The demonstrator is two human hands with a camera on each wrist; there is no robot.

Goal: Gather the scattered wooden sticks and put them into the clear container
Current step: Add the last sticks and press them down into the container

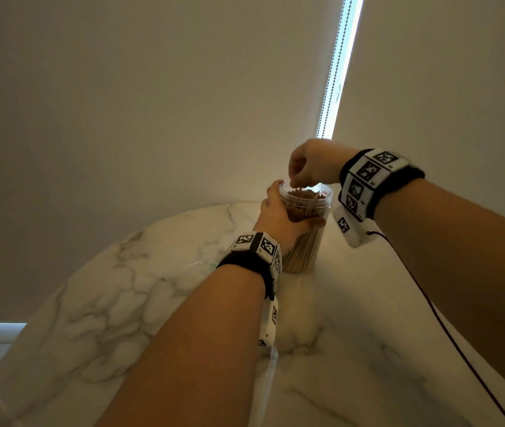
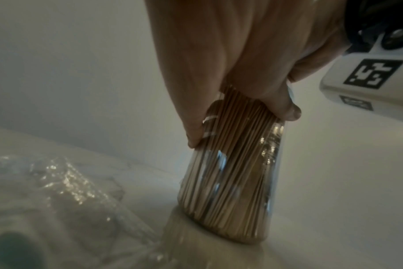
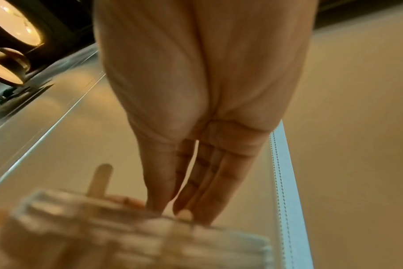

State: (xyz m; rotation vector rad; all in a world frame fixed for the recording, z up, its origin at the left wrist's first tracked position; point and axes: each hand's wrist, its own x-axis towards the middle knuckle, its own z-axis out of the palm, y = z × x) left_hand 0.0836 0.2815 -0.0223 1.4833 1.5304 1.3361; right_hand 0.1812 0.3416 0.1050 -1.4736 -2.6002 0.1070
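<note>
Wooden sticks (image 1: 302, 241) pack one clear container (image 1: 306, 211) standing on the marble surface (image 1: 121, 303); the left hand (image 1: 279, 211) wraps it, the right hand (image 1: 309, 164) hangs above its mouth, fingers bunched downward. Left wrist view: fingers (image 2: 276, 102) curl round the container, a plastic wrapper (image 2: 69, 191) beside. Right wrist view: straight fingertips (image 3: 184, 213) tamp the tops; one stick (image 3: 99, 180) stands proud beyond. Judged the final step: press it down.

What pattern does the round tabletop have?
The round tabletop is white marble with grey veining, clearest in the head view.
</note>
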